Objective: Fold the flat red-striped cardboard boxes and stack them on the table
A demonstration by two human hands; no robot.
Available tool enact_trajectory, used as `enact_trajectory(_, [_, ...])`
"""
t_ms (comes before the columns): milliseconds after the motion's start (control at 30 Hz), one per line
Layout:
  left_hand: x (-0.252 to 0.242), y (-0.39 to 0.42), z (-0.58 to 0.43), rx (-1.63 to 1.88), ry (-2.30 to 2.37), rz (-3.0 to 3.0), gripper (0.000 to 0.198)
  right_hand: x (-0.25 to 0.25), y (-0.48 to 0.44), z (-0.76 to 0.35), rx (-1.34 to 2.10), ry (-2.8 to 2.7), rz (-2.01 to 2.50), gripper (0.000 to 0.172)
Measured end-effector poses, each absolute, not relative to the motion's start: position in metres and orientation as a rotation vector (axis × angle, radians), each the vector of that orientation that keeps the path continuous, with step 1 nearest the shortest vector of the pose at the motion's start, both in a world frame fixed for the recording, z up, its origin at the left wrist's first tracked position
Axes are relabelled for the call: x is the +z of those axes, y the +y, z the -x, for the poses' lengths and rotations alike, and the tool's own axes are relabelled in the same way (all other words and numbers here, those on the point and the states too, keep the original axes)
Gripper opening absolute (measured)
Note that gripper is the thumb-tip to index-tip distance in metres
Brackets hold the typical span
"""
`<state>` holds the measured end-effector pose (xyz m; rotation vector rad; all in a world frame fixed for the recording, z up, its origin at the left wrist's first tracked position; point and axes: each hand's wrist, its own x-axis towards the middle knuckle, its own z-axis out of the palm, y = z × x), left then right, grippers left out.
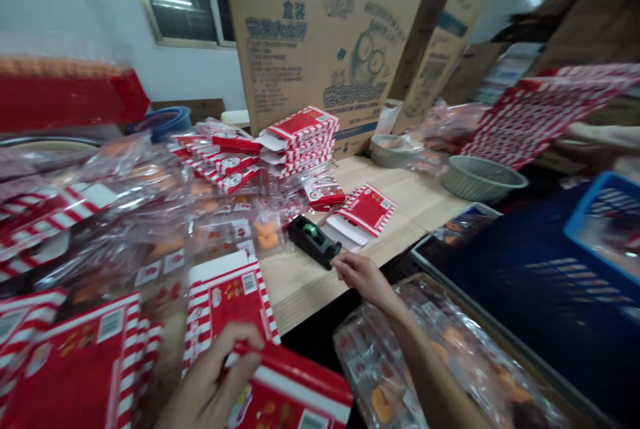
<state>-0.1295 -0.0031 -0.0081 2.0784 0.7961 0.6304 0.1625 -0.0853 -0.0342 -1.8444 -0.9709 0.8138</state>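
Observation:
My left hand (220, 372) grips a red and white striped carton (295, 386) by its edge, low in the view. Out over the table's front edge, my right hand (361, 274) has its fingers pinched together at the cutter end of a black tape dispenser (313, 240) with a green roll. Any tape between those fingers is too small to make out. Just behind the dispenser lies a flat red carton (367, 210) with its white flap open. Another striped carton (230, 296) rests on the table beyond my left hand.
Clear plastic packs with orange items (267, 232) cover the table's left side. A carton stack (305, 132) stands before a large cardboard box (320, 36). A grey-green basket (483, 176), a blue crate (600, 216) and a box of clear packs (450, 336) are on the right.

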Motion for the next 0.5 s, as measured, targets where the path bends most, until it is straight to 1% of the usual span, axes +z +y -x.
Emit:
enact_trajectory(67, [0.006, -0.005, 0.115, 0.46, 0.642, -2.054, 0.013, -0.001, -0.097, -0.14, 0.926, -1.118, 1.728, 0.021])
enact_trajectory(100, [0.011, -0.005, 0.108, 0.466, 0.635, -2.024, 0.014, 0.016, -0.102, -0.13, 1.005, -1.236, 1.649, 0.021])
enact_trajectory(133, [0.014, -0.005, 0.103, 0.44, 0.633, -1.997, 0.014, 0.032, -0.105, -0.121, 1.08, -1.478, 1.546, 0.023])
enact_trajectory(233, [0.016, -0.006, 0.095, 0.384, 0.647, -1.947, 0.016, 0.066, -0.104, -0.102, 1.05, -1.998, 1.458, 0.019])
enact_trajectory(333, [0.018, -0.01, 0.097, 0.344, 0.619, -1.953, 0.014, 0.077, -0.095, -0.095, 0.923, -2.258, 1.587, 0.014])
enact_trajectory(500, [0.024, -0.015, 0.101, 0.341, 0.584, -1.942, 0.011, 0.08, -0.087, -0.096, 1.003, -2.394, 1.537, 0.011])
